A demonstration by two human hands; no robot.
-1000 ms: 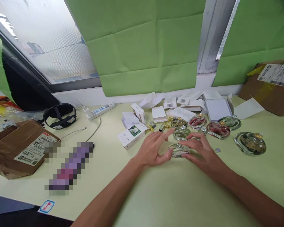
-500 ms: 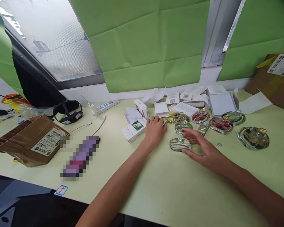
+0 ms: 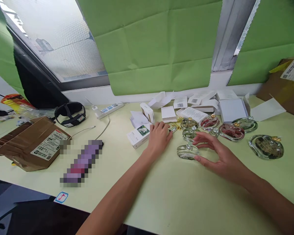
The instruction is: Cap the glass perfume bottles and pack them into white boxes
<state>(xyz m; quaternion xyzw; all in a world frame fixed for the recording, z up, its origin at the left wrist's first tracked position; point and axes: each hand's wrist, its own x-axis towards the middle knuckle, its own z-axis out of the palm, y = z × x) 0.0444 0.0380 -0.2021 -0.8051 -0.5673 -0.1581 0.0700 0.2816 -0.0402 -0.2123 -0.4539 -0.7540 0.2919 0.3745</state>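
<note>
My left hand (image 3: pixel 158 138) rests palm down on the table, and its thumb and index fingertips close on a small silvery cap (image 3: pixel 172 129). Small gold pieces (image 3: pixel 177 125) lie just beyond those fingertips. To the right, my right hand (image 3: pixel 213 150) is open, thumb and fingers apart, beside a clear oval glass bottle (image 3: pixel 187 152) standing on the table. Right behind that bottle is another glass bottle (image 3: pixel 189 134) with greenish contents. Further bottles lie around: one with red contents (image 3: pixel 231 132), a second red one (image 3: pixel 209 122) and a dark speckled one (image 3: pixel 266 147).
White cartons (image 3: pixel 232 110) and a printed leaflet (image 3: pixel 194 114) lie along the wall. A flower-printed box (image 3: pixel 138 136) is left of my left hand. Further left are a pixelated phone (image 3: pixel 80 163), a brown parcel (image 3: pixel 47 147), a black headset (image 3: pixel 71 116) and a power strip (image 3: pixel 110 110).
My right hand has drawn slightly right from the clear bottle, its fingers further from the neck. My left hand stays nearly in place. The whole view has shifted a little.
</note>
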